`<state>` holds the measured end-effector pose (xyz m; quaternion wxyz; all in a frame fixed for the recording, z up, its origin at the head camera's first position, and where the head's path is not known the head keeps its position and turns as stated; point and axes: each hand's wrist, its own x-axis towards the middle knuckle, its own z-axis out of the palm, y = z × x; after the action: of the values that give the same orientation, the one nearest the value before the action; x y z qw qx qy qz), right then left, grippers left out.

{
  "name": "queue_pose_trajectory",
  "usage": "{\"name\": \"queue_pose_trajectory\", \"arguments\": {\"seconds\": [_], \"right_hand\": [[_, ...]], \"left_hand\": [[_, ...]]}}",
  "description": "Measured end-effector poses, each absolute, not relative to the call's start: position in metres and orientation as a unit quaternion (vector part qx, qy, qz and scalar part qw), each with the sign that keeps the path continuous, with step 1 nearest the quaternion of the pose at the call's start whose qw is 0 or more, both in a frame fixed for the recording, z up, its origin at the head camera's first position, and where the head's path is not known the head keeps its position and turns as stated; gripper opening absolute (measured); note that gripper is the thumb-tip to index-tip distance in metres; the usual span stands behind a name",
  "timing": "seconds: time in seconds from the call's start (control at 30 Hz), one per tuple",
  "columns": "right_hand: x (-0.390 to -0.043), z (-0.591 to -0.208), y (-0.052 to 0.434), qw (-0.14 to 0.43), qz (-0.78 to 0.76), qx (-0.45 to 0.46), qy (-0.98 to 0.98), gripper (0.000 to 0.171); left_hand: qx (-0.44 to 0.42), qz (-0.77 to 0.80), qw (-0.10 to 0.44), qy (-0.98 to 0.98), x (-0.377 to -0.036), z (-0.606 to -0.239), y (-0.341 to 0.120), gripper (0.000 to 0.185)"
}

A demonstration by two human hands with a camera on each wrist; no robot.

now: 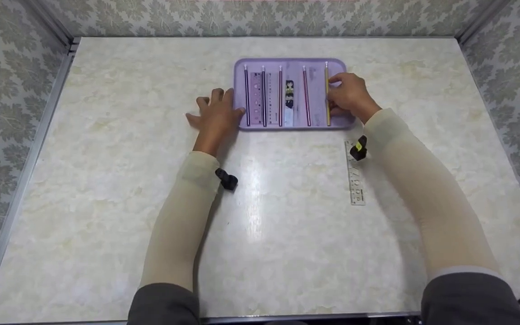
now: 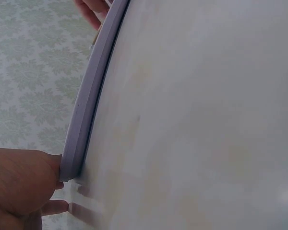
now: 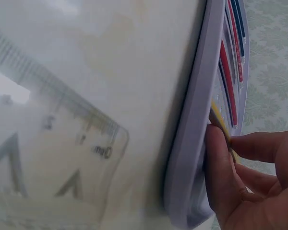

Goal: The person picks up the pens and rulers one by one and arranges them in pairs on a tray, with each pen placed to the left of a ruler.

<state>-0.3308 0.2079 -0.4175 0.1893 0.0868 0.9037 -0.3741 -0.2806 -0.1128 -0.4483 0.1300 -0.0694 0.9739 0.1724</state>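
A purple tray (image 1: 282,128) lies at the back of the table. In it several pencils run front to back, among them dark ones, a red one (image 1: 306,97) and a yellow pencil (image 1: 327,106) at the right end. My right hand (image 1: 350,95) reaches over the tray's right rim and pinches the yellow pencil between thumb and fingers, as the right wrist view shows. With its fingers spread, my left hand (image 1: 217,113) rests against the tray's left side, the thumb at the rim. Also in the tray are a pinkish ruler (image 1: 255,99) and a dark-and-white patterned strip (image 1: 289,101).
A clear ruler (image 1: 357,192) lies on the table in front of the tray's right end, below my right wrist. Patterned walls (image 1: 260,18) stand behind the table and along both sides. Each wrist carries a small black camera mount (image 1: 227,179).
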Motion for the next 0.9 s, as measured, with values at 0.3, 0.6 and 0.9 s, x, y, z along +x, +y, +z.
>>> {"name": "queue_pose_trajectory", "arguments": {"seconds": [0.3, 0.6, 0.9], "right_hand": [[-0.326, -0.415, 0.199, 0.144, -0.274, 0.050, 0.950, 0.053], [-0.320, -0.413, 0.205, 0.130, -0.276, 0.038, 0.952, 0.050], [-0.301, -0.401, 0.223, 0.148, -0.283, 0.008, 0.948, 0.054]], "left_hand": [[-0.070, 0.169, 0.133, 0.974, -0.280, -0.447, -0.112, 0.071], [-0.073, 0.171, 0.137, 0.973, -0.282, -0.450, -0.111, 0.070], [-0.077, 0.169, 0.141, 0.972, -0.282, -0.449, -0.111, 0.071]]}}
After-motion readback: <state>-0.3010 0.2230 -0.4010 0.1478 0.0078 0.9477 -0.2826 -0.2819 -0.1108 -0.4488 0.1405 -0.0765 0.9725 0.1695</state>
